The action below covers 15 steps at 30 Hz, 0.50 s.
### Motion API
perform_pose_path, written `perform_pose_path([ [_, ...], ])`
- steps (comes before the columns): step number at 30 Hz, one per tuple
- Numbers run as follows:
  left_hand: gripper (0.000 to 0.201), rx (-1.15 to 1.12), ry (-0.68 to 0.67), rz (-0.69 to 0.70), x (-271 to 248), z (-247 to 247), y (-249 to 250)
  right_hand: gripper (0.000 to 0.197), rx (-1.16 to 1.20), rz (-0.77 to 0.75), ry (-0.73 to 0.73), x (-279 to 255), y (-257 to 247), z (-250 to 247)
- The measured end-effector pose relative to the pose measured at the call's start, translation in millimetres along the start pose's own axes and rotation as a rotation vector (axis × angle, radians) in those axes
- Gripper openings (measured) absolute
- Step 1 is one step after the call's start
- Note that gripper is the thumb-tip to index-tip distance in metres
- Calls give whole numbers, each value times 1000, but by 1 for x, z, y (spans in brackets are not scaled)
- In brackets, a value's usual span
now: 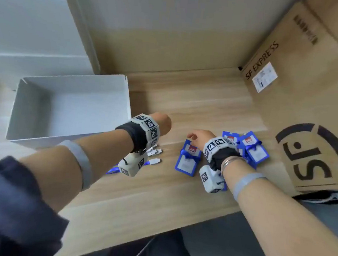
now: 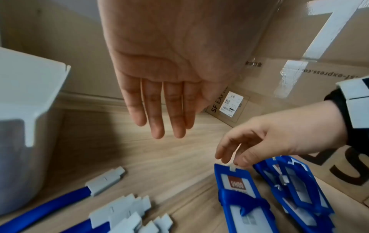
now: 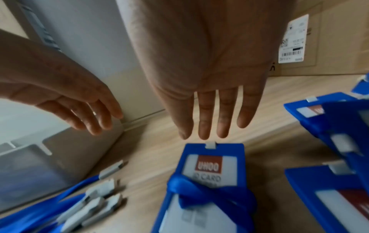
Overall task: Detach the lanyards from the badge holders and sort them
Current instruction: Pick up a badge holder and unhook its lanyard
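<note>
A blue badge holder lies flat on the wooden table with its blue lanyard wrapped and knotted around it. My right hand hovers over its top edge, and the straight fingers reach the grey tab. It grips nothing. My left hand is held above the table to the left, fingers straight and empty. Under the left wrist lie several detached lanyards with grey clips. More blue badge holders are piled behind my right wrist.
An open white box stands at the left, close to my left hand. A large cardboard box walls off the right side, just past the pile. A wall closes the back. Bare table lies between the hands and toward the near edge.
</note>
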<state>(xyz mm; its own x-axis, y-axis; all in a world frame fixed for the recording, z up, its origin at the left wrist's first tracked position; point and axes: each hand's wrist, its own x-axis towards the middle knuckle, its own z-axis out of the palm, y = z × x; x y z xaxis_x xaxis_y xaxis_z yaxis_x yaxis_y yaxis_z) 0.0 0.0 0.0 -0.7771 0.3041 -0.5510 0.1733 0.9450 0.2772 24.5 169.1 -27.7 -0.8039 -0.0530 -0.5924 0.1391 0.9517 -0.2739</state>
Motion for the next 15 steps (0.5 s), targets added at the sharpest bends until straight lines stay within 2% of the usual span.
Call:
perform_pose_path([
  [5, 33, -91, -21, 1, 11, 6, 1, 31, -2, 7, -100, 13, 9, 4],
  [9, 34, -164, -75, 13, 20, 9, 4, 27, -12, -57, -154, 24, 13, 0],
  [12, 33, -183, -107, 23, 22, 12, 10, 27, -12, -125, -145, 33, 14, -6],
  [15, 36, -308, -124, -21, 23, 19, 15, 25, 56, -191, -95, 41, 12, -16],
])
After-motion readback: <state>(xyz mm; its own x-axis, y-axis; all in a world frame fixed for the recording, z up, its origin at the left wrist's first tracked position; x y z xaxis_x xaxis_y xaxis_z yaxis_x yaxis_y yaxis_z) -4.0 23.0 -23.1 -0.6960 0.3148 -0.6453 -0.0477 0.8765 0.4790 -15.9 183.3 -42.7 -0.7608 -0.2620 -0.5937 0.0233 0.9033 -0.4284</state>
